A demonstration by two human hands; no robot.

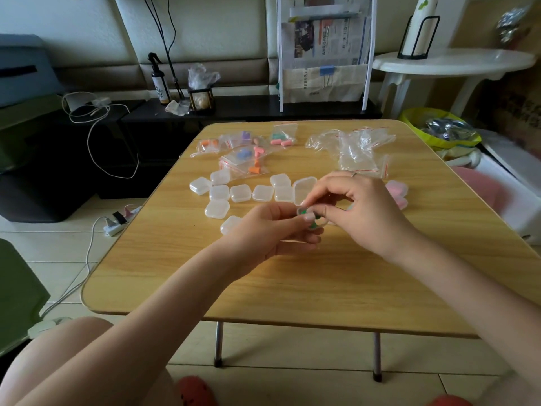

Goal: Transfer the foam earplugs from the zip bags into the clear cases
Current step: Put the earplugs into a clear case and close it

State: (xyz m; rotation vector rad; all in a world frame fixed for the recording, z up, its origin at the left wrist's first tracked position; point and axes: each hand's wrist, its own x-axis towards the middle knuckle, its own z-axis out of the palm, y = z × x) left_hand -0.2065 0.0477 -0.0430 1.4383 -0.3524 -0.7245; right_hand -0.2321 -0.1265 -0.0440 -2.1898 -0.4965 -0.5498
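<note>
The left hand (272, 230) and the right hand (363, 212) meet above the middle of the wooden table (292, 288). Both hands hold one open clear case (314, 218) between curled fingers, its lid (305, 190) standing up, and green earplugs (313, 225) show inside it. Behind the hands, at the far right, lies a heap of empty zip bags (354, 150). At the far left lie filled zip bags (243, 153) with orange, purple and pink earplugs. Between these and the hands stand closed clear cases (240, 193) in a loose group. Cases with pink earplugs (396, 190) lie just beside the right hand.
</note>
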